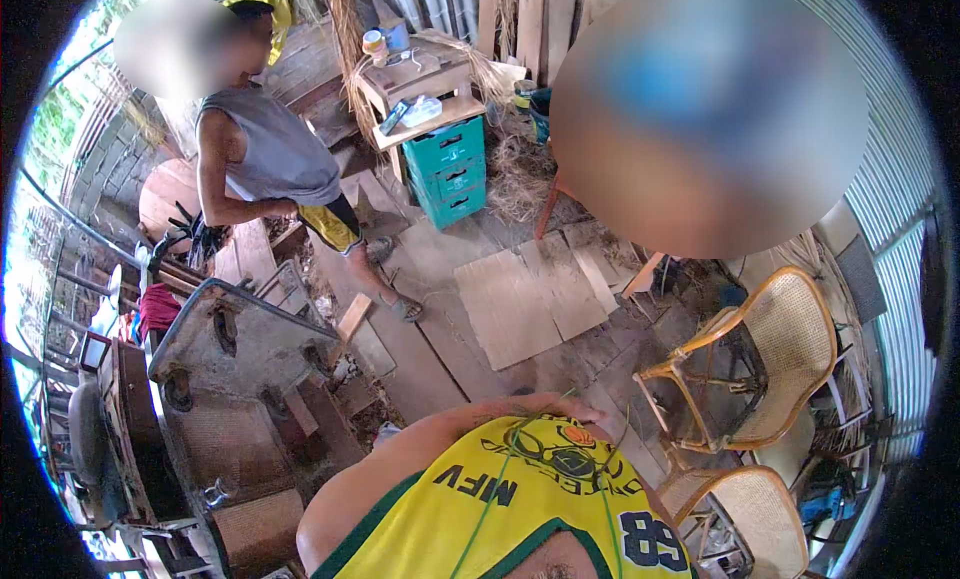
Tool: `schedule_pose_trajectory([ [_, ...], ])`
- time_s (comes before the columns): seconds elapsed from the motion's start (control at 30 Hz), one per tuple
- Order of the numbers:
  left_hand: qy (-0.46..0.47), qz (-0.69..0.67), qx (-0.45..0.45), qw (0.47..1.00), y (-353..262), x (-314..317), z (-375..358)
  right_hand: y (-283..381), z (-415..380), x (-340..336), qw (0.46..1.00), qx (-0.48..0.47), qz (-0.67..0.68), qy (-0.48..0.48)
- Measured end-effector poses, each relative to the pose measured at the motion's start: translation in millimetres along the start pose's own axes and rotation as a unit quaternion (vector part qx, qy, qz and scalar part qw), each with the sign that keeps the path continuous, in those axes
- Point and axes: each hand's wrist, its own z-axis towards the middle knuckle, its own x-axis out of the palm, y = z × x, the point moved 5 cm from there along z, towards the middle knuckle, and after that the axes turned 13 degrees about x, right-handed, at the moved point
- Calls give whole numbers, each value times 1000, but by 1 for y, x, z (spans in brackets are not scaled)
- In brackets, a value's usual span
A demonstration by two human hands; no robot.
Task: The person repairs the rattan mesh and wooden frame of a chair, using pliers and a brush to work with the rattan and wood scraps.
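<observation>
My left arm bends across the front of my yellow jersey. My left hand shows only in part above the jersey's printed front, and its fingers are mostly hidden, so whether it holds anything cannot be made out. Thin green strands hang over the jersey, one passing close to that hand. My right hand is out of view. On the floor beyond my hand lie flat cardboard pieces.
A person in a grey sleeveless shirt stands at left. Teal crates stand beneath a small wooden table. Woven rattan chairs are at right; a worn chair frame lies at left. A large blurred area covers the upper right.
</observation>
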Motion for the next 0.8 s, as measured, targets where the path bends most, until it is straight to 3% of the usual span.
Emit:
schedule_pose_trajectory([
  [0.07, -21, 49, 50, 997, 46, 13, 17, 2, -2, 3, 1000, -9, -4, 1],
  [0.13, 10, -11, -31, 999, 22, 12, 12, 2, -4, 6, 1000, -23, -8, -1],
  [0.17, 23, -38, -73, 996, 5, 9, 7, 1, -8, 8, 1000, -26, -3, -6],
  [0.23, -20, -160, -187, 969, -118, -7, -31, -4, -16, 11, 999, -30, -9, -10],
  [0.33, 9, -135, -124, 983, -121, -9, -20, 4, -21, 15, 999, -37, -5, -16],
  [0.47, 16, -126, -119, 985, -96, -2, -14, 9, -24, 20, 999, -41, 2, -20],
  [0.57, 46, -69, -172, 982, -126, -13, -22, 11, -25, 22, 999, -41, 6, -24],
  [0.67, 0, -92, -112, 989, -141, -17, -25, 11, -26, 24, 999, -42, 12, -28],
  [0.8, 31, -63, -125, 990, -73, -10, -18, 11, -29, 24, 998, -45, 15, -35],
])
